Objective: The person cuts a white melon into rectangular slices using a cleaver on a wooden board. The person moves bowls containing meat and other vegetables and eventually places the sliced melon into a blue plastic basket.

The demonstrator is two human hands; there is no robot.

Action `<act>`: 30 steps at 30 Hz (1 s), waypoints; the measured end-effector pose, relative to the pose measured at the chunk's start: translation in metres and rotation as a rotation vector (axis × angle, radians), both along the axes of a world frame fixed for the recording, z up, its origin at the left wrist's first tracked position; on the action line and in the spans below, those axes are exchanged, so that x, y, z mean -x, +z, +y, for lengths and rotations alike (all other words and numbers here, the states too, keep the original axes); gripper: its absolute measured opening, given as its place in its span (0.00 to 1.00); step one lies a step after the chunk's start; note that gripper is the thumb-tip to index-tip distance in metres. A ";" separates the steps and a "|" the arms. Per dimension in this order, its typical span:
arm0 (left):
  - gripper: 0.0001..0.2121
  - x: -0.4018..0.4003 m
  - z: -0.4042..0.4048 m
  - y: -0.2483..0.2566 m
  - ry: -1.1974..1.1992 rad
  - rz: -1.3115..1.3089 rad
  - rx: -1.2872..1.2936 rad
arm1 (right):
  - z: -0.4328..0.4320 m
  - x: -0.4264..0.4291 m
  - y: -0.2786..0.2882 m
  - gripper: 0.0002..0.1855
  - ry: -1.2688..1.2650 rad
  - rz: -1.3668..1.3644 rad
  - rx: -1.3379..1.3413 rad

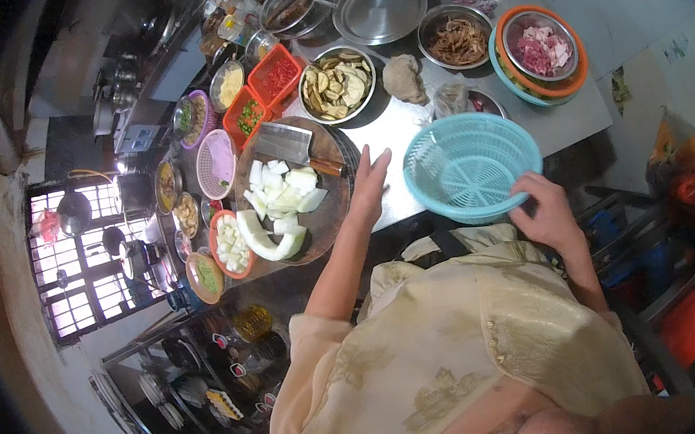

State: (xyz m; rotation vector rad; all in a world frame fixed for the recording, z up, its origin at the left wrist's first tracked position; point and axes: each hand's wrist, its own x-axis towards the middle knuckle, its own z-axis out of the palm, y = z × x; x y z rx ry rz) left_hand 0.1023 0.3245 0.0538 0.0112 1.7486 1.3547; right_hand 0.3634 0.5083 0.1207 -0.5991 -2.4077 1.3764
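Observation:
My right hand point(542, 203) grips the rim of a turquoise plastic colander point(468, 166), which holds nothing and sits at the front of the steel table. My left hand point(371, 179) is held with its fingers apart beside the right edge of a round wooden chopping board point(332, 218); it holds nothing. On the board lie pale cut pieces of a melon-like vegetable point(281, 189) and a curved uncut piece point(270, 241) with green rind. A cleaver point(282, 142) rests flat at the board's far side, its wooden handle pointing towards my left hand.
Behind the board stand a steel bowl of sliced eggplant point(337, 86) and red baskets of chopped peppers point(277, 75). A grey cloth point(404, 81) lies on the steel table point(386, 133). Bowls of shredded food point(456, 37) and raw meat point(539, 47) stand to the right. An orange bowl of white cubes point(233, 243) touches the board's left side.

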 end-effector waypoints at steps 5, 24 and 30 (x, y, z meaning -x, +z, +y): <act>0.23 -0.037 -0.047 -0.003 0.011 -0.439 -0.185 | -0.008 0.036 -0.032 0.17 0.352 0.111 -0.022; 0.20 -0.073 -0.102 -0.046 0.250 -0.171 -0.057 | 0.041 0.081 -0.217 0.08 -0.644 -0.149 0.922; 0.20 -0.063 -0.089 -0.086 0.250 -0.058 -0.087 | 0.068 0.064 -0.238 0.08 -0.738 -0.031 0.953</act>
